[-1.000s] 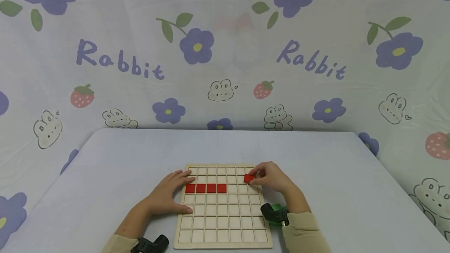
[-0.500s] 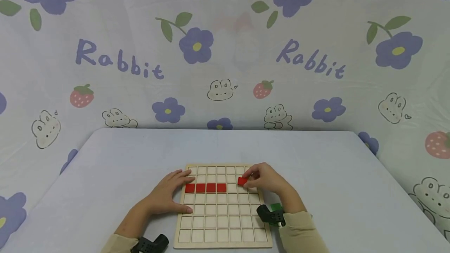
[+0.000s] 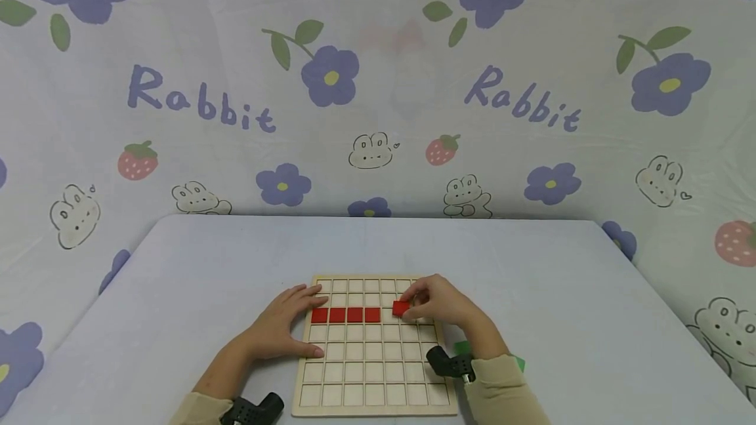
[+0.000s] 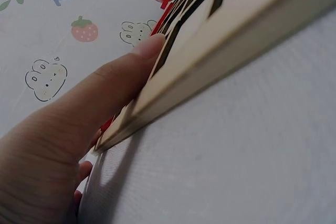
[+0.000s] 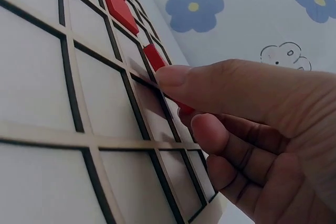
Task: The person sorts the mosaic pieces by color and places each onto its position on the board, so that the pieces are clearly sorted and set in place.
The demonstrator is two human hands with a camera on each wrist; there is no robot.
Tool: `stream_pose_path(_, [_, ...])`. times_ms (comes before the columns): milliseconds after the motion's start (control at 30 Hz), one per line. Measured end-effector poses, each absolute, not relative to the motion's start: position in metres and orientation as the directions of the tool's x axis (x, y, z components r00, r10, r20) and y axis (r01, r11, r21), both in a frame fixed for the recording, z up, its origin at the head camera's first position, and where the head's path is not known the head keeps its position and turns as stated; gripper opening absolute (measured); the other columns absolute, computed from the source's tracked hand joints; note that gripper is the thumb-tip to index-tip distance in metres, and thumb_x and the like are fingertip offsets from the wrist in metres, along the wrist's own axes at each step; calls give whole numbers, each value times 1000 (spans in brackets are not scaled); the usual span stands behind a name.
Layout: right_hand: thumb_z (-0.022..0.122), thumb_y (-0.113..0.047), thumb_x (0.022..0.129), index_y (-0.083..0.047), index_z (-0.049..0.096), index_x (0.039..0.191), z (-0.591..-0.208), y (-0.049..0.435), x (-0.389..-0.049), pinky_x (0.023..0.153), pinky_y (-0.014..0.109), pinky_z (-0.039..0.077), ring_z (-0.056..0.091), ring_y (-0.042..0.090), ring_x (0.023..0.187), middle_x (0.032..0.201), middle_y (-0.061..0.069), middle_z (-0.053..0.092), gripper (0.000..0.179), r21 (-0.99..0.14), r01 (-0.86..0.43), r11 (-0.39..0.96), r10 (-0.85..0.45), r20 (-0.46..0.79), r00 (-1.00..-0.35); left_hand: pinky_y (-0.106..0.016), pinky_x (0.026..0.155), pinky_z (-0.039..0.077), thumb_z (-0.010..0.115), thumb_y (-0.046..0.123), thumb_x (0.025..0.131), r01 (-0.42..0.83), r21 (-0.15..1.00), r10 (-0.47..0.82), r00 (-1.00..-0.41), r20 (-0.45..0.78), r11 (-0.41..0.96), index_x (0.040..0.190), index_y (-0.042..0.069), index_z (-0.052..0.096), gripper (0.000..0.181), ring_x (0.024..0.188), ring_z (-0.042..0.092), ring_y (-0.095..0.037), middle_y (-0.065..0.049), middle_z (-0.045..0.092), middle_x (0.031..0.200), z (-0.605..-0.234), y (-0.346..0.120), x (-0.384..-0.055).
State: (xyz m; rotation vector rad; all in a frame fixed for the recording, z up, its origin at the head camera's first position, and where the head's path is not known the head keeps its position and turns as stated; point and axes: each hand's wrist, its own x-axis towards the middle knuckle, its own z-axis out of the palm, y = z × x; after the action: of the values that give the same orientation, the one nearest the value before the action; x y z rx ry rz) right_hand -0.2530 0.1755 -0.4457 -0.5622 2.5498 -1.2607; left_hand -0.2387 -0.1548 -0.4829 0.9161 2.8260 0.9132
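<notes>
A wooden grid board (image 3: 375, 412) lies flat on the table, its square cells pale inside. Several red square tiles (image 3: 337, 315) sit side by side in one row from its left edge. My right hand (image 3: 445, 303) pinches another red tile (image 3: 400, 308) between thumb and fingers, held tilted close over the board just right of that row. In the right wrist view the held tile (image 5: 153, 57) shows past the thumb tip. My left hand (image 3: 277, 328) rests spread on the board's left edge, its thumb (image 4: 149, 47) lying over the frame in the left wrist view.
Something green (image 3: 462, 347) lies on the white table (image 3: 236, 254) beside the board's right edge, partly hidden by the right wrist and its black camera (image 3: 449, 363). A patterned cloth (image 3: 378, 97) hangs behind the table.
My right hand has moved left and slightly nearer with its red tile, towards the end of the red row. More of the green shows behind the right sleeve. The left hand stays put.
</notes>
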Motion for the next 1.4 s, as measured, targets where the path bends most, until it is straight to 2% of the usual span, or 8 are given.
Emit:
stream_pose_path(667, [75,-9,76,-2,70,93,-446,163,-249,58,19,46,52,6,65,79,5,61,19,-749,-346,565,-517,5,-856,-59,111,20,77,58,61,514,546,536,-833,136,661,136,22,48,88,140,23,-34,-3,36,149,-482,-154,-239])
stream_pose_path(933, [73,-6,77,0,70,95,-443,159,-247,59,19,46,52,7,67,85,8,59,19,-762,-336,553,-521,-1,-854,-59,111,20,77,59,61,513,546,535,-834,134,662,135,22,48,88,140,23,-33,-2,36,149,-483,-154,-239])
stream_pose_path(1400, [74,-4,76,2,70,94,-446,158,-248,58,18,46,51,6,67,85,9,60,20,-760,-359,541,-533,20,-846,-59,111,21,77,59,62,519,543,541,-830,137,660,136,21,48,88,140,23,-34,-3,36,149,-482,-154,-238])
